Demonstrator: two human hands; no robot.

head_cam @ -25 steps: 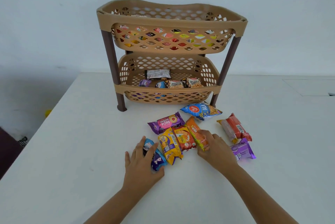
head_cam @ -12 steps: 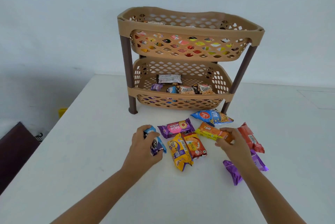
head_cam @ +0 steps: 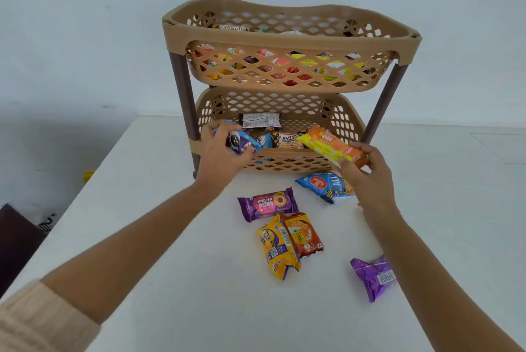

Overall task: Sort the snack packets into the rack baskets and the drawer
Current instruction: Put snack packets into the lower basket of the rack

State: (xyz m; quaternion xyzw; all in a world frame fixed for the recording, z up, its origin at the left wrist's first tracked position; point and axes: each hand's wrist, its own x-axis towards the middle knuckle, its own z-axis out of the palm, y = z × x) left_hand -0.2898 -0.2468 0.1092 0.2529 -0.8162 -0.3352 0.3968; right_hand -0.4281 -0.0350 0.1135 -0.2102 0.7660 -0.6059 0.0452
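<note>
- While its fingers curl round a blue packet (head_cam: 240, 143), the left hand (head_cam: 220, 156) hangs at the lower basket (head_cam: 284, 159) rim.
- The right hand (head_cam: 370, 178) pinches an orange packet (head_cam: 330, 146) over that rim.
- Five packets lie on the table (head_cam: 170, 280): purple (head_cam: 267, 204), yellow (head_cam: 277, 249), red (head_cam: 304, 235), blue bag (head_cam: 324, 186), purple wrapper (head_cam: 373, 277).

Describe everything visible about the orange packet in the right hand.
The orange packet is a long, narrow, glossy wrapper, orange with a yellow edge and partly readable print. It is off the table, tilted, its far end raised toward the lower basket and just in front of its rim. The right hand pinches its near end between thumb and fingers. Nothing else touches it. It looks sealed and full.
</note>
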